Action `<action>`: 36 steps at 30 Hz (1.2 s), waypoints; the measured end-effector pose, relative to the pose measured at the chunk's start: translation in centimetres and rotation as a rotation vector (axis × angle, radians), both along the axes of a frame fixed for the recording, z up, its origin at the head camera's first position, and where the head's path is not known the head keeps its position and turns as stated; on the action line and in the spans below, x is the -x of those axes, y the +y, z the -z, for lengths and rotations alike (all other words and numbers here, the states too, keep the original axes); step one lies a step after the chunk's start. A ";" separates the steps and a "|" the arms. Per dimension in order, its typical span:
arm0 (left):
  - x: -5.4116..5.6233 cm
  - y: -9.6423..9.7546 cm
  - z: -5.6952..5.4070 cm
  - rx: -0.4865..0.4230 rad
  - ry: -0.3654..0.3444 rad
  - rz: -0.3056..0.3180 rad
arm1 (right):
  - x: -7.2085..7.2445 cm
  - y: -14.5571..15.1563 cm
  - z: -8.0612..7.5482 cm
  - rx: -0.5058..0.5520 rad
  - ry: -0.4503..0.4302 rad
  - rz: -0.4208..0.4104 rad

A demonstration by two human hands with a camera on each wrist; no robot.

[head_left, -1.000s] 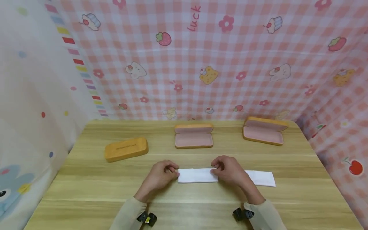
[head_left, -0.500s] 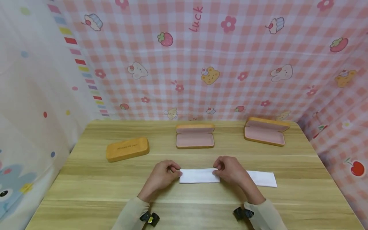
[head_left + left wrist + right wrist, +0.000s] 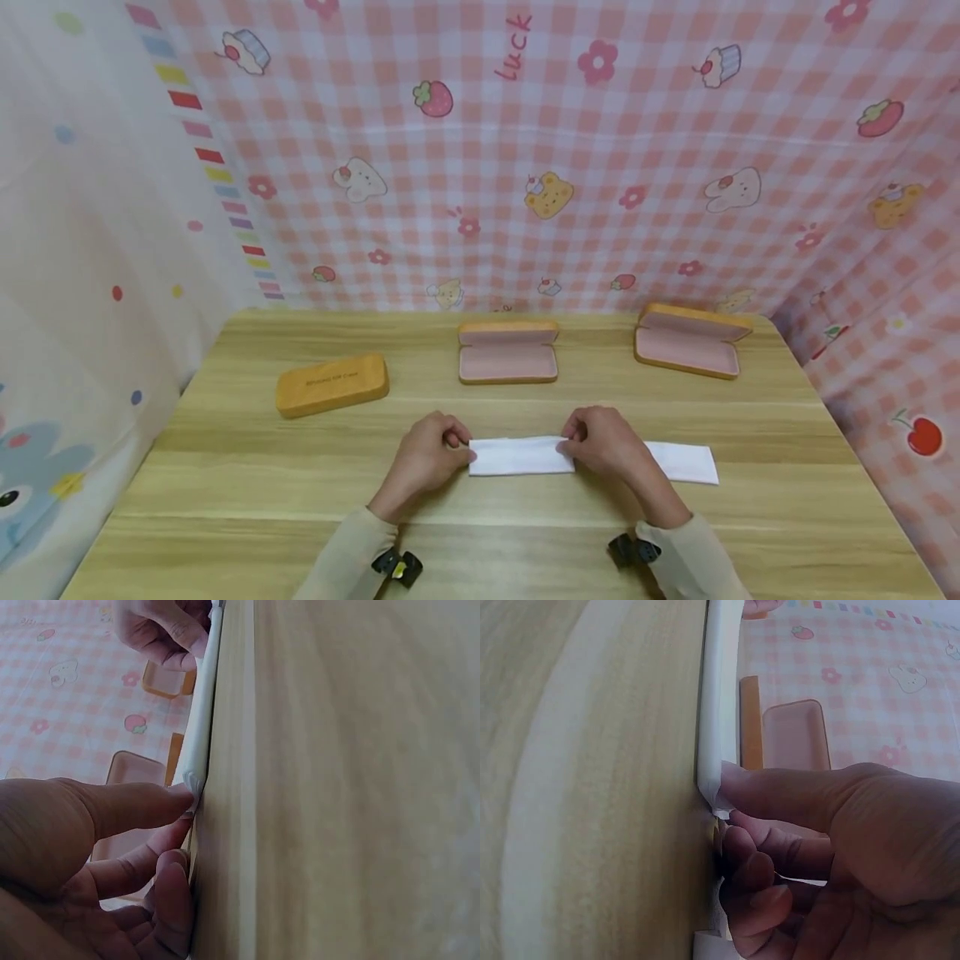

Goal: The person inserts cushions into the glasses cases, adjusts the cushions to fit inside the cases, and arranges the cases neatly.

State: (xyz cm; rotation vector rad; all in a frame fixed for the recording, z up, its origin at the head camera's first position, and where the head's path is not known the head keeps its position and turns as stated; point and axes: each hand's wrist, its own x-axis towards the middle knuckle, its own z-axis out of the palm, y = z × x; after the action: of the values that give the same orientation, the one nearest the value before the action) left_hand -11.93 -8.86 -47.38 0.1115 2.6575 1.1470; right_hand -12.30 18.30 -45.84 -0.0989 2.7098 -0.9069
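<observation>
A white cloth point(image 3: 521, 457), folded into a narrow strip, lies flat on the wooden table between both hands. Its left end is pinched by my left hand point(image 3: 426, 454), thumb on top and fingertips under the edge, as the left wrist view shows. At the opposite end, my right hand point(image 3: 609, 446) pinches the cloth in the same manner. Layered folds show at the cloth's end point(image 3: 193, 784) beside the left thumb. A second white folded strip point(image 3: 682, 462) rests on the table to the right, partly hidden behind my right wrist.
Behind the hands stand two opened eyeglass cases with pink lining, a middle case point(image 3: 508, 362) and a right case point(image 3: 688, 352). A closed wooden-look case point(image 3: 332, 385) lies at left. Patterned curtains point(image 3: 480, 167) border the table point(image 3: 240, 500) at the back and sides.
The head view has shifted slightly. Both hands keep their pinch on the cloth's ends, and the cloth and cases look unchanged.
</observation>
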 end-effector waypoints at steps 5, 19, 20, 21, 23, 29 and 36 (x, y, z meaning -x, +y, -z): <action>0.1 0.1 0.0 0.030 -0.006 0.007 | 0.1 -0.1 0.1 -0.029 0.020 -0.039; 0.1 -0.4 0.2 -0.086 -0.002 0.041 | 0.9 0.5 0.2 0.081 0.001 -0.089; 0.1 -0.5 0.2 -0.098 -0.008 0.044 | 0.9 0.5 0.3 0.094 -0.013 -0.089; 0.2 -0.5 0.2 -0.106 -0.012 0.048 | 0.9 0.5 0.3 0.106 -0.026 -0.088; 0.2 -0.6 0.1 -0.119 -0.020 0.060 | 0.9 0.6 0.2 0.121 -0.040 -0.089; 0.1 -0.5 -0.1 -0.109 -0.064 0.096 | 0.5 0.5 0.0 0.111 -0.076 -0.037; 0.1 -0.5 -0.1 -0.115 -0.058 0.117 | 0.4 0.4 0.0 0.112 -0.116 0.000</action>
State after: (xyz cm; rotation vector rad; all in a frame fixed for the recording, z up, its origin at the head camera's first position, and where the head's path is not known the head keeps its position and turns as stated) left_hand -12.00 -9.39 -47.26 0.2470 2.4985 1.2441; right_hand -12.69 18.75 -45.85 -0.0674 2.5526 -1.0314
